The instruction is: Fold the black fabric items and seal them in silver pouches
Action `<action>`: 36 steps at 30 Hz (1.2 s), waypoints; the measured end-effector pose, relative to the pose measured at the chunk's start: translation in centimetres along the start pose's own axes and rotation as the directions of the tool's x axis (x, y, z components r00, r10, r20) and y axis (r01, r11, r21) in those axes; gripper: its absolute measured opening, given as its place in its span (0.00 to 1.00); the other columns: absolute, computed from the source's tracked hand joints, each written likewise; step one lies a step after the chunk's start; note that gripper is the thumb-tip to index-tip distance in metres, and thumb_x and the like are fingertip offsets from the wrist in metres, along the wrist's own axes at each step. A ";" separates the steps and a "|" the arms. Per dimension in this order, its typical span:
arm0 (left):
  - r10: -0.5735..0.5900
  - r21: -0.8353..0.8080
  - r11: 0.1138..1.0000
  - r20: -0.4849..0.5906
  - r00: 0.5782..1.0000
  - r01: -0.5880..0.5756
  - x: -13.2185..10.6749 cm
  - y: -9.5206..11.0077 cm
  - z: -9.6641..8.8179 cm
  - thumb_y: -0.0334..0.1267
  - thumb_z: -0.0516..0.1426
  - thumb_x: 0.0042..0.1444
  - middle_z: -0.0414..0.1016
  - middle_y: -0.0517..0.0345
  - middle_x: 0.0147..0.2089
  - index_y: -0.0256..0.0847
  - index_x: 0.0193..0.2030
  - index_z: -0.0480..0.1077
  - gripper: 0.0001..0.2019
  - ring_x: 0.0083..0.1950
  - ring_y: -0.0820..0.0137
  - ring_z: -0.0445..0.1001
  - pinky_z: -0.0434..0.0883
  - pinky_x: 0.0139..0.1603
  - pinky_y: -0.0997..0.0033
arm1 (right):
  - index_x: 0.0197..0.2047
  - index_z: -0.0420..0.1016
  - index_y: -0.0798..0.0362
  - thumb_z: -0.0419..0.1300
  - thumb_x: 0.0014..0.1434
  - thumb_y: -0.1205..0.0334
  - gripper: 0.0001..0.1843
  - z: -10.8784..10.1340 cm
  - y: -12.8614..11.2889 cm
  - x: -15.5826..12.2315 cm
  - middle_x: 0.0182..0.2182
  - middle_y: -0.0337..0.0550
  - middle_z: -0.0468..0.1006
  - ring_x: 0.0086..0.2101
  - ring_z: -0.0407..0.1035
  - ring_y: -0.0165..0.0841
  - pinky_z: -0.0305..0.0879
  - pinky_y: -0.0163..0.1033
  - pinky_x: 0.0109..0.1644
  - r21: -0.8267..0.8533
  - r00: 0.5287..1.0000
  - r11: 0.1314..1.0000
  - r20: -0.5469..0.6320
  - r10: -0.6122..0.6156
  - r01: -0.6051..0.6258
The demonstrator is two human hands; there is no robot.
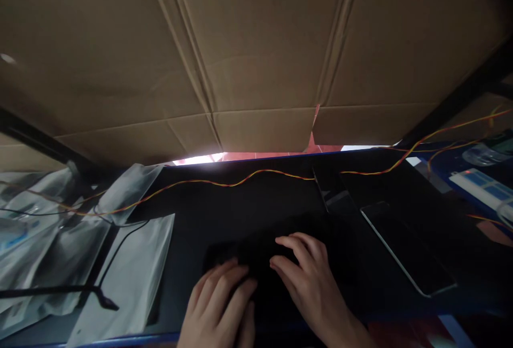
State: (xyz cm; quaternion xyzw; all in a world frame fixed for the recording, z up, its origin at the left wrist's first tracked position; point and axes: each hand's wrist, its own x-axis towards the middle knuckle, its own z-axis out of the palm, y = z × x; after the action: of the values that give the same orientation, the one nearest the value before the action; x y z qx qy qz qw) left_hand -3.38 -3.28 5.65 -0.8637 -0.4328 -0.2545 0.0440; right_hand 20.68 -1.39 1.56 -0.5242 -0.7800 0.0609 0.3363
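My left hand (220,305) is low in the middle of the head view, its fingers stretched forward and slightly bent over the black tabletop (224,203). To its right, my right hand (310,278) has its fingers curved, with a gap between the thumb side and the fingers above. A very dark patch lies between and ahead of both hands; whether it is a black object or shadow I cannot tell. Nothing held shows clearly in either hand. Right of my right hand lies a phone-like slab (409,252) with a light edge. A second dark glossy slab (334,190) lies beyond it.
Translucent plastic bags (128,278) cover the left side, with a black cable end (106,300) over them. A twisted red-yellow wire (264,172) crosses the back. Tall cardboard (256,43) stands behind. A white-and-blue box (483,190) sits at right.
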 end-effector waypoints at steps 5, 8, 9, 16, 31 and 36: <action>0.069 0.199 0.976 0.093 0.993 -0.087 -0.2 -1.6 3.7 0.36 0.54 0.73 0.76 0.53 0.74 0.44 0.77 0.67 0.27 0.73 0.52 0.74 0.76 0.67 0.47 | 0.42 0.82 0.44 0.69 0.68 0.72 0.10 0.8 0.3 0.7 0.55 0.39 0.83 0.57 0.73 0.46 0.73 0.52 0.58 -0.019 0.999 1.000 -0.036 0.014 -0.014; 0.109 0.129 0.984 0.088 0.990 -0.120 -0.8 -3.4 3.3 0.34 0.55 0.74 0.82 0.61 0.68 0.51 0.72 0.73 0.23 0.68 0.59 0.79 0.76 0.67 0.53 | 0.47 0.82 0.40 0.66 0.72 0.65 0.08 -0.6 1.0 0.6 0.55 0.38 0.83 0.56 0.74 0.44 0.73 0.51 0.59 -0.037 0.995 0.998 -0.093 0.037 -0.040; 0.108 0.113 0.987 0.073 0.991 -0.116 -0.9 -3.7 2.9 0.33 0.55 0.73 0.83 0.61 0.66 0.52 0.69 0.75 0.22 0.67 0.60 0.80 0.76 0.67 0.54 | 0.50 0.82 0.40 0.64 0.74 0.63 0.07 -1.5 1.5 0.3 0.54 0.40 0.83 0.55 0.74 0.44 0.73 0.52 0.59 -0.049 0.990 0.997 -0.128 0.060 -0.066; -0.025 -0.031 0.999 0.025 0.999 0.025 -1.3 -4.2 1.6 0.33 0.58 0.70 0.83 0.58 0.64 0.52 0.67 0.76 0.21 0.69 0.57 0.77 0.72 0.67 0.51 | 0.55 0.81 0.51 0.62 0.70 0.33 0.29 -7.2 8.1 -2.9 0.50 0.59 0.79 0.49 0.72 0.57 0.73 0.63 0.50 -0.148 0.847 0.848 -0.261 0.463 -0.508; 0.065 0.051 0.995 0.265 0.962 -0.081 -2.0 -3.9 0.9 0.44 0.61 0.69 0.67 0.48 0.80 0.48 0.83 0.57 0.38 0.82 0.43 0.63 0.61 0.77 0.22 | 0.41 0.74 0.43 0.64 0.70 0.47 0.11 -9.5 4.1 1.3 0.43 0.45 0.89 0.36 0.85 0.40 0.78 0.39 0.36 0.105 0.830 0.848 -0.173 0.530 -0.519; 0.054 0.050 0.996 0.256 0.965 -0.069 -2.4 -3.5 2.0 0.44 0.60 0.71 0.68 0.43 0.79 0.43 0.85 0.50 0.40 0.79 0.42 0.68 0.74 0.69 0.25 | 0.49 0.79 0.44 0.57 0.74 0.62 0.09 -5.6 -3.1 3.9 0.43 0.44 0.89 0.39 0.86 0.39 0.82 0.39 0.38 0.135 0.972 0.965 -0.040 0.232 -0.225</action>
State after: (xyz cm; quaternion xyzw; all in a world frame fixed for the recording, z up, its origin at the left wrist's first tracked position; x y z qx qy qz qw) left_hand -6.47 -2.27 2.28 -0.9005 -0.4153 -0.1272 0.0214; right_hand 20.66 -0.86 9.05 -0.5891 -0.6992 0.1354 0.3818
